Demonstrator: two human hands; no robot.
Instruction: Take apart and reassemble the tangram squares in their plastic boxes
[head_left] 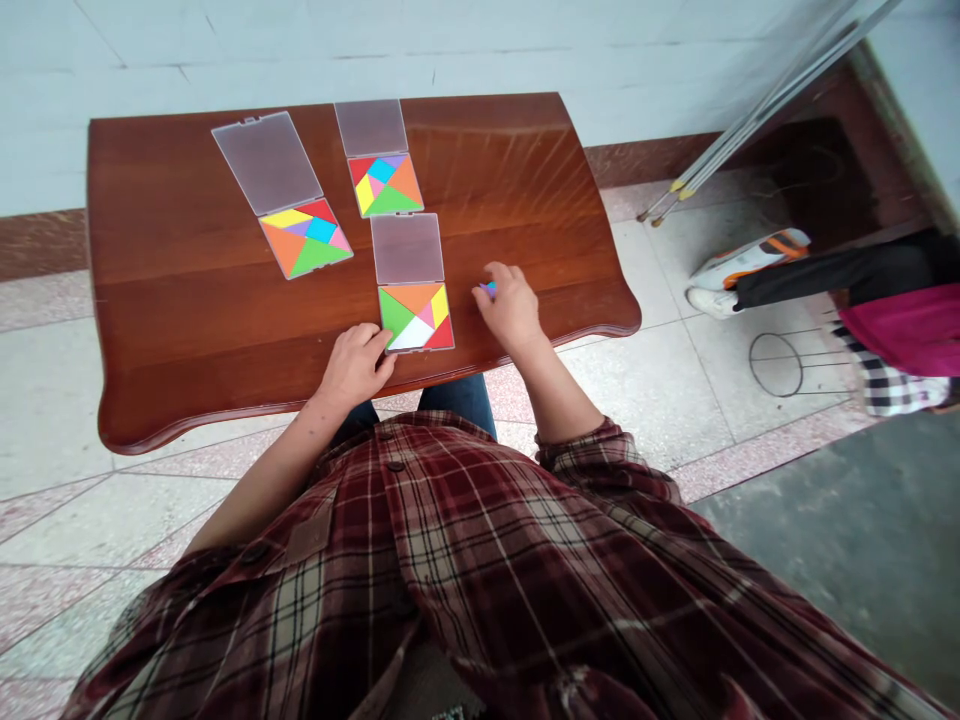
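The nearest tangram case (407, 250) lies with its clear lid folded back. Orange, green, yellow, pink and red pieces fill its tray, and a white gap (412, 335) shows among them. At the tray's lower left corner, my left hand (356, 362) grips the case, fingertips on the side and thumb at the front edge. To the right of the case, my right hand (512, 308) is low over the table, its fingers closed on small blue and purple tangram pieces (489, 289), which are mostly covered by the fingers.
Two more open tangram cases, one at left (274, 165) and one behind (371, 128), hold full sets on the brown wooden table (510, 180). Crutches (720, 150) lean at the wall. A person's leg (795, 275) and a wire hoop (776, 365) are at right.
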